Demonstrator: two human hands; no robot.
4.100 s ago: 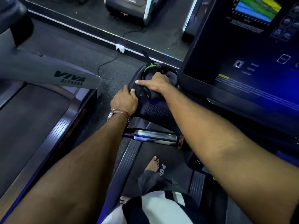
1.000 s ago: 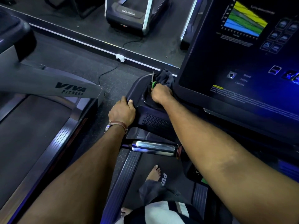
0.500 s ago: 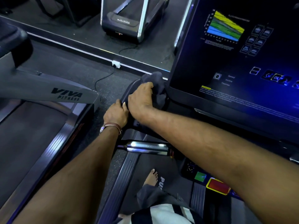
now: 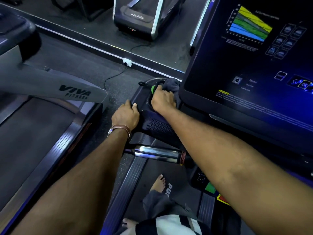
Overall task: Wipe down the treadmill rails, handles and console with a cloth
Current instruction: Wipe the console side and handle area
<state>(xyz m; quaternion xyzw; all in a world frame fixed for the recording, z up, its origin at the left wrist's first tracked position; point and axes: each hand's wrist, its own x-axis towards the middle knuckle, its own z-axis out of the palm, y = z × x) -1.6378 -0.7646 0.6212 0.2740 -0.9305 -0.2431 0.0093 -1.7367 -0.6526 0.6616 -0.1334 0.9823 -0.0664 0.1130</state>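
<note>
At the left end of the treadmill console (image 4: 245,102), just beside the dark display panel:

Right hand (image 4: 162,100): fingers curled around a dark grey cloth (image 4: 171,85), bunching it down into the round recess of the side tray (image 4: 159,122). The cloth lies in that recess, against the panel's lower left corner. Part of it stands up above the knuckles.

Left hand (image 4: 125,116): clamped on the tray's outer edge, fingers over the far side and thumb on top. It is near the right hand but not touching it. A thin bracelet (image 4: 122,128) sits at the wrist.

Green cap (image 4: 153,88): at the rim of the recess, touching the right hand's fingertips (what it belongs to cannot be told).

Chrome handle (image 4: 155,152): horizontal, below the tray, running under the right forearm.

Side rail (image 4: 130,180): ribbed and dark, beside a bare foot (image 4: 158,182) that stands on the belt.

Green button (image 4: 210,187) and red button (image 4: 221,199): low on the console, partly hidden by the right forearm.

Neighbouring treadmill (image 4: 50,87): to the left, its grey arm marked VIVA FITNESS.

Wall socket (image 4: 127,62): white, at floor level ahead, with a black cable plugged in.
</note>
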